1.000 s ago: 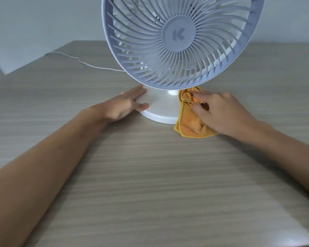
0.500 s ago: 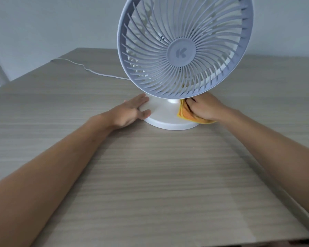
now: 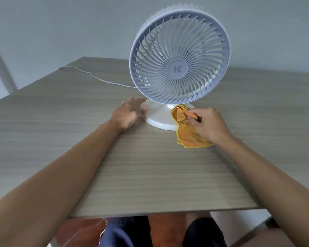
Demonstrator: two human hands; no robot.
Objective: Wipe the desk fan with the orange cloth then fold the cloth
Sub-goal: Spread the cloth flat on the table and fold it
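From the head view, our right hand [image 3: 210, 124] has its fingers [image 3: 192, 114] pinched on a bunched fold of the orange cloth [image 3: 189, 134], which lies half on the desk fan's round base [image 3: 159, 118] and half on the desk [image 3: 132, 166] just in front of that base. Our left hand [image 3: 128, 114] sits at the base's left edge, fingers spread apart and blurred, gripping nothing; whether it touches the base we cannot tell.

We judge the wiping step to be in hand, at the base. The next move calls for gathering the cloth firmly and drawing it around the base, or up to the grille [image 3: 178, 68], with the left hand steadying the fan.

The cloth is soft, napped and crumpled. The base is smooth white plastic, a low disc. The grille is a grey-blue ring of thin curved spokes. The desk has a matte wood-grain surface.
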